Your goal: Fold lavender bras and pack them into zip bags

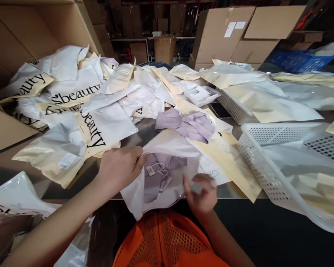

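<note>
My left hand (121,167) pinches the rim of a white plastic garment bag (133,191), whose mouth gapes toward me at the table's front edge. Inside the bag lies a folded lilac garment (172,181) with a white tag (150,170) on a looped string. Close to the bag's right edge is my right hand (202,193), slightly blurred, with its fingers curled apart and nothing seen in them. Just beyond the bag, a second lilac garment piece (186,124) rests crumpled on the packaging.
A heap of printed mailer bags (93,126) spills from a large cardboard box (52,22) on the left. To the right stands a white perforated basket (267,174) holding bags. A dark phone (219,110) lies farther back, and a cardboard box (222,33) stands behind.
</note>
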Motion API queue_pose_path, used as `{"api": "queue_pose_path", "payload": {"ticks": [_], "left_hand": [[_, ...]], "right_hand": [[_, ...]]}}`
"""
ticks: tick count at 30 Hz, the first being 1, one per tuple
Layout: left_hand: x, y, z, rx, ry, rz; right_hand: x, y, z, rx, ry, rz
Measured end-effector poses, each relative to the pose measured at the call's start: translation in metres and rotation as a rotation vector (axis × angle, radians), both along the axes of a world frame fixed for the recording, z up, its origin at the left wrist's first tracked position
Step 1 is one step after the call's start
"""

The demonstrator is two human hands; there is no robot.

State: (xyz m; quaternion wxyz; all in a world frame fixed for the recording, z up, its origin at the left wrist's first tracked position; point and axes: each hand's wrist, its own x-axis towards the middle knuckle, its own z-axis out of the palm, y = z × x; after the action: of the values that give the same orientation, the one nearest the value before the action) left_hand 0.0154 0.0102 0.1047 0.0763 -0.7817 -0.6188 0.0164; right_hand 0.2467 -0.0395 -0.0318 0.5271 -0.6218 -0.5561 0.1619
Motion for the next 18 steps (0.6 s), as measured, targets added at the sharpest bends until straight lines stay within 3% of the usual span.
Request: {"api": "queue_pose_path", "payload": {"ticks": [3,5,7,10,12,14,16,18], "left_hand": [[0.013,-0.001,0.003,-0.032,-0.013,-0.023],[0.016,-0.003,0.002,-0.042,-0.018,-0.015],[0.014,-0.004,0.001,-0.053,-0.013,0.003],[0.006,-0.004,0.001,-0.087,-0.005,0.016],[0.002,-0.005,0.001,-0.118,-0.017,-0.021],[0.002,-0.006,0.001,-0.145,-0.025,-0.061],[0.004,-0.010,0.001,-0.170,-0.015,-0.082],[0.007,-0.015,0.000,-0.191,-0.009,-0.090]], "right_hand": [[-0.031,-0.017,-0.006,-0.231,0.200,0.302],[-0.046,-0.023,-0.015,-0.369,0.448,0.340],[-0.051,-0.026,-0.023,-0.405,0.600,0.314],[-0.047,-0.026,-0.020,-0.260,0.348,0.338],[-0.044,-0.018,-0.009,-0.108,0.055,0.445],[-0.046,-0.001,0.004,-0.042,-0.167,0.546],[-0.050,0.022,0.013,-0.128,-0.309,0.596],[-0.054,0.045,0.016,-0.305,-0.329,0.677]]}}
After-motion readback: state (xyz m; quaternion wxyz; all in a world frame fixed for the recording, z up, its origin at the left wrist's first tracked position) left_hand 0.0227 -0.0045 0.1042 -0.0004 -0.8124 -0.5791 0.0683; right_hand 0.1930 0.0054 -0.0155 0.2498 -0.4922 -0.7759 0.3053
